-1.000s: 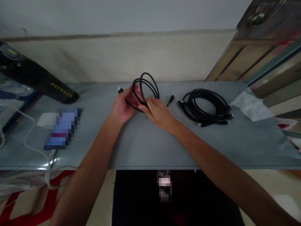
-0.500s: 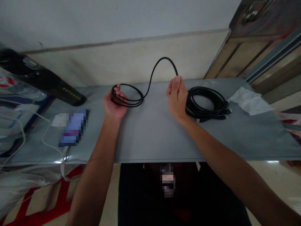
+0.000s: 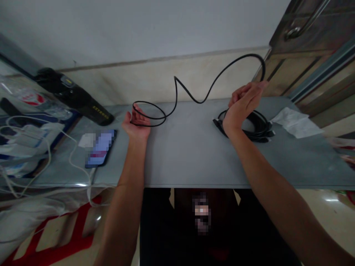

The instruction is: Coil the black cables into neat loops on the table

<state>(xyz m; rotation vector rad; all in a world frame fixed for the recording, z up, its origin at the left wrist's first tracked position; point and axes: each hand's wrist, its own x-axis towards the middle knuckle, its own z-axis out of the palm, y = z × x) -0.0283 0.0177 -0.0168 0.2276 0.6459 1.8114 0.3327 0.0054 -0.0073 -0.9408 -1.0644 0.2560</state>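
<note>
Black cable (image 3: 251, 55): one, held above the grey table (image 3: 188, 147). Left hand (image 3: 138, 128): palm up, fingers loosely parted, cradling thin loops. Right hand (image 3: 238, 111): pinched the cable. A loose palm and gentle draw seemed best against kinks. Long axis: left to right, wavy, rising rightward; end direction unclear.

Head camera: worn on the head; scene viewed from above, directed forward and down.
Table (image 3: 191, 155): viewed at close range from over its near edge, its full depth covered.
Left hand (image 3: 138, 123), right hand (image 3: 244, 105): framed from the wearer's side, at arm's reach.
Wall (image 3: 166, 29): faced beyond the table.
Door (image 3: 307, 40): cut by the frame, upper right.
</note>
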